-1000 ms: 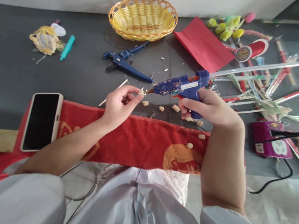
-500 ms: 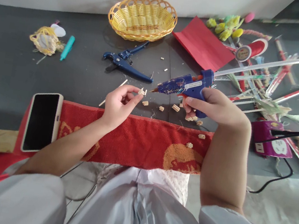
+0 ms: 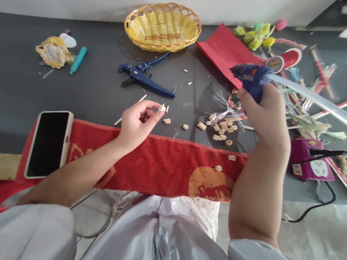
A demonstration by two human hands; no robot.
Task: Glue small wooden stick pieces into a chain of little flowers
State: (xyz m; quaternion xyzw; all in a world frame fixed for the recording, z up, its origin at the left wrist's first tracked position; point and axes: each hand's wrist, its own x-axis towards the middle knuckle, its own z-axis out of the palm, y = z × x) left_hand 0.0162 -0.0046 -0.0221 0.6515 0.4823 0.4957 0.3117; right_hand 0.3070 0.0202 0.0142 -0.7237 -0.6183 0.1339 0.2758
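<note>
Left hand [image 3: 137,123]: thumb and fingers are pinched together on a small wooden piece [image 3: 163,108], the other fingers curled in.
Wooden piece: held off the thumb side of the left hand, over the grey table [image 3: 97,92]; its exact form is too small to tell.
Right hand [image 3: 268,116]: wrapped around the handle of a blue glue gun [image 3: 249,78]; whether a finger presses the trigger, I cannot tell.
Glue gun: raised well apart from the wooden piece, its nozzle end partly over the red sheet [image 3: 221,48], a long clear glue stick [image 3: 327,106] running out of its back.
Small wooden bundles [image 3: 222,128]: clustered on the table between the two forearms, with a few lying apart toward the left hand and two on the red towel [image 3: 155,162].
Thin stick [image 3: 142,98]: on the table, partly hidden behind the left hand.
Blue cutter [image 3: 146,80]: lies with handles spread, beyond the left hand.
Wicker basket [image 3: 162,30]: behind the cutter, near the wall.
Red thread spool [image 3: 290,59]: beside the red sheet, near yellow tufts [image 3: 255,38].
Purple power block [image 3: 311,159]: to the right of the right forearm, a black cord on it.
Phone [image 3: 49,145]: on the towel's left end.
Teal tube [image 3: 78,60]: far left, next to a yellow stringy bundle [image 3: 53,52].
</note>
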